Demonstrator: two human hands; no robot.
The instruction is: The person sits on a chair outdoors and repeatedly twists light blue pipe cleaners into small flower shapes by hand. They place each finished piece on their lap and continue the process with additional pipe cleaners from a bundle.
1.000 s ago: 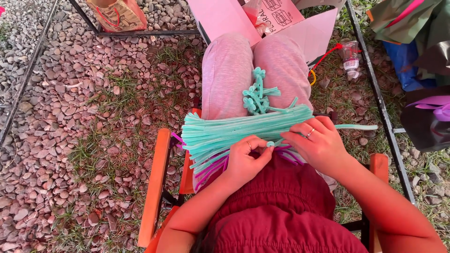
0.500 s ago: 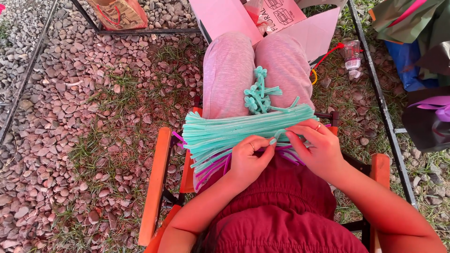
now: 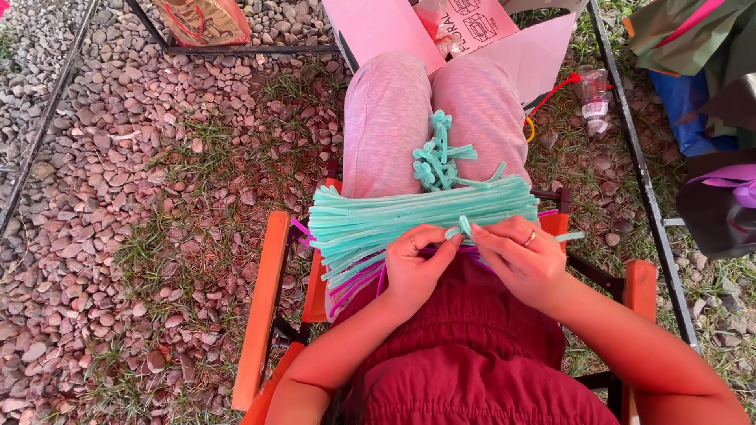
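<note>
1. I see my left hand [image 3: 416, 267] low over the lap, fingers curled in, thumb and forefinger pinched on the end of one teal pipe cleaner [image 3: 463, 229].
2. My right hand [image 3: 521, 258] sits just beside it, fingertips meeting the left's, gripping the same teal pipe cleaner where it curls into a small loop between the two hands.
3. The far end of that piece sticks out past my right hand toward the right [image 3: 570, 235].
4. Both hands rest against a thick bundle of teal pipe cleaners [image 3: 394, 219] lying crosswise over the lap, its left ends fanning out past the thigh.
5. Under the bundle I can make out purple pipe cleaners [image 3: 358, 279], their ends showing below the teal ones on the left.
6. Further down the legs, on the pink trousers [image 3: 386, 118], lies a small cluster of twisted teal shapes [image 3: 435, 157] with looped ends, just touching the bundle's far edge.
7. I am seated on a chair with orange wooden armrests [image 3: 264, 299], one on each side.
8. Beyond the knees stands an open pink cardboard box [image 3: 378, 27]; a clear plastic bottle [image 3: 596, 93] lies on the gravel and grass [image 3: 142, 197] to the right.
</note>
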